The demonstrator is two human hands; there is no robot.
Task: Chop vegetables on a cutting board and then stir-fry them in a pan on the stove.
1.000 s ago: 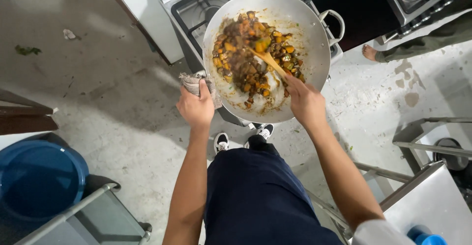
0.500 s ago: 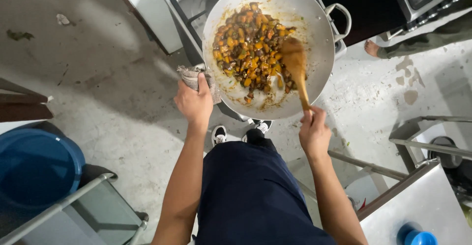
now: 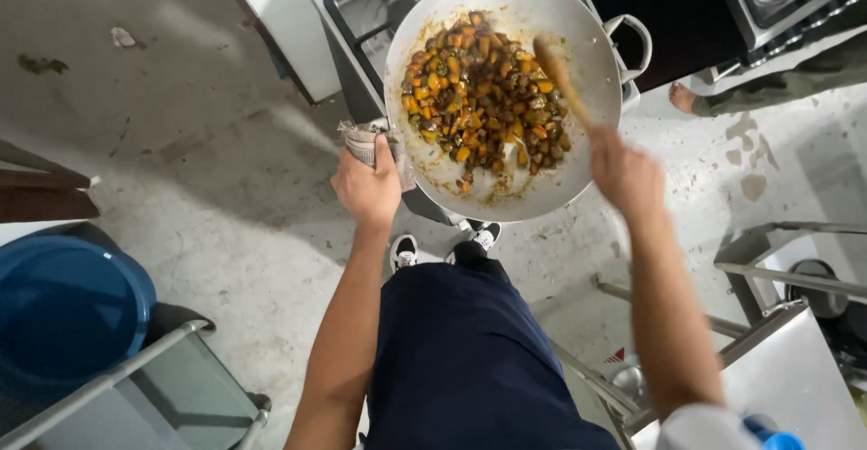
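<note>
- The wok [image 3: 506,89] sits in front of me on the burner of a gas stove [image 3: 361,8], wide, round and pale metal, loaded with chunky fried pieces [image 3: 483,89] in orange, yellow and dark brown, with oily streaks on the bare near wall.
- I judge it heavy and stiff with that load, top-heavy if tipped, and hot at the rim, so the safe hold is at its near-left handle through padding, not on bare metal.
- My left hand [image 3: 366,184] is clamped on exactly that spot, fingers closed around a folded grey cloth [image 3: 370,139] that wraps the wok's edge.
- The second loop handle [image 3: 632,44] shows free at the far right rim; it looks thin and bare, so I would expect it to be hot.
- The wooden spoon [image 3: 555,71] lies with its blade in the food at the right side, light and rigid, with a dry shaft that should not slip.
- My right hand [image 3: 623,175] is closed around the spoon's lower end, wrist raised above the rim.
- Below me are my dark trousers [image 3: 470,360] and black-and-white shoes [image 3: 406,251] on a stained concrete floor [image 3: 181,143].
- A blue tub [image 3: 63,310] stands at my left, metal frames [image 3: 777,269] at my right, and another person's bare foot [image 3: 684,98] shows beyond the wok.
</note>
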